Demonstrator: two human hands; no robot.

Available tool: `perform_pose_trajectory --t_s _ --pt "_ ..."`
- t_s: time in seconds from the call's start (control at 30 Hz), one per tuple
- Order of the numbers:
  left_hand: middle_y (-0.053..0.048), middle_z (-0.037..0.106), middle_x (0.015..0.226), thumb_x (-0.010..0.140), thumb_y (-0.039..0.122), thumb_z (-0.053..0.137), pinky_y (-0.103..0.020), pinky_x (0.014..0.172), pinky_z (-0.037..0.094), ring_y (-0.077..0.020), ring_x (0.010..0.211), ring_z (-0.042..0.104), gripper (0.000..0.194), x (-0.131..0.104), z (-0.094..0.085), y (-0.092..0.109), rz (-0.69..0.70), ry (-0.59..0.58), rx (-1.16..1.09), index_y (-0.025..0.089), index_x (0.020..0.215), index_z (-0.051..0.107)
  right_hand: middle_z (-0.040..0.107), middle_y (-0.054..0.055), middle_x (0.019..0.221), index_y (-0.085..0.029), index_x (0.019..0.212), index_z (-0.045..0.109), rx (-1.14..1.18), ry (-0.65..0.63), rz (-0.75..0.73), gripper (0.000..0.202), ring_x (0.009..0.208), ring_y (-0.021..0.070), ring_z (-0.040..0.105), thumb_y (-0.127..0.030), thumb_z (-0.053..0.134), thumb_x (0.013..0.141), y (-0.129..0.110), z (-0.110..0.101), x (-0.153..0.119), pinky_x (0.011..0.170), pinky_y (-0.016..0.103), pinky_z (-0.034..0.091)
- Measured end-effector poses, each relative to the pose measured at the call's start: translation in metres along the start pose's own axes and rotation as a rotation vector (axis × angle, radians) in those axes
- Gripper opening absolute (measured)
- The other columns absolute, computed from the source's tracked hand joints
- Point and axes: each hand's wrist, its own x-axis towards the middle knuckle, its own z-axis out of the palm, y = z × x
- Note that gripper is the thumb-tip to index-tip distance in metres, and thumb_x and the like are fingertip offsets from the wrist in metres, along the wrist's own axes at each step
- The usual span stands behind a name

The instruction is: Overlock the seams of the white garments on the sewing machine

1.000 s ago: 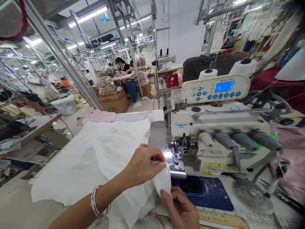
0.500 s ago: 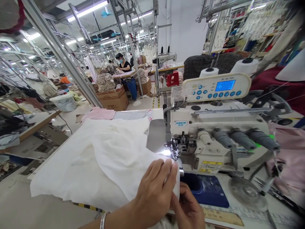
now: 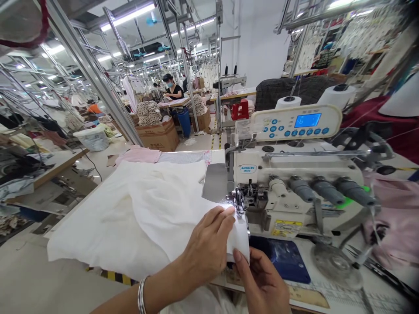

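Note:
White cloth is spread over the sewing table, its right edge running under the presser foot of the sewing machine. My left hand, a silver bangle at its wrist, lies on top of the cloth just in front of the lit needle area. Its fingers are stretched out and press on the fabric; the thumb is hidden. Closer to me, my right hand pinches the cloth's near right edge between thumb and fingers. Part of its fingers is behind the cloth.
A dark blue pad and a ruler strip lie right of my hands. Black tweezers rest at far right, beside pink fabric. Thread cones stand behind the control panel. A co-worker sits further back.
My right hand has moved slightly right and down, showing more of the pinched edge. My left hand has shifted a little left, uncovering cloth beside the foot. The view has shifted slightly.

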Motion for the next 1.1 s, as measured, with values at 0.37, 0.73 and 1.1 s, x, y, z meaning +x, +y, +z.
perform_pose_trajectory --t_s 0.37,0.73,1.1 --pt "-0.01 0.063 0.106 0.084 0.005 0.052 -0.039 0.087 0.044 -0.0214 0.098 0.053 0.02 -0.006 -0.013 0.003 0.12 0.072 -0.077 0.013 0.101 0.059 0.068 -0.003 0.086 -0.024 0.089 0.07 0.036 -0.053 -0.062 0.022 0.08 0.0119 0.06 -0.038 0.074 0.073 -0.011 0.003 -0.003 0.076 0.017 0.047" --pt "-0.001 0.07 0.087 0.083 0.007 0.06 -0.039 0.085 0.034 -0.0162 0.083 0.053 0.012 -0.007 -0.009 0.007 0.257 0.219 0.102 0.015 0.09 0.065 0.065 -0.005 0.081 -0.029 0.083 0.074 -0.052 -0.053 -0.184 0.009 0.076 0.0095 0.059 -0.029 0.07 0.075 -0.015 0.0 -0.008 0.073 0.014 0.046" --pt "-0.005 0.071 0.094 0.086 0.008 0.053 -0.042 0.1 0.034 -0.0174 0.091 0.057 0.017 -0.019 -0.005 0.007 0.411 0.202 0.231 0.01 0.096 0.066 0.058 -0.002 0.067 -0.02 0.076 0.071 0.387 -0.209 0.17 0.024 0.06 0.0075 0.047 -0.042 0.08 0.07 -0.02 0.0 -0.005 0.055 0.015 0.043"
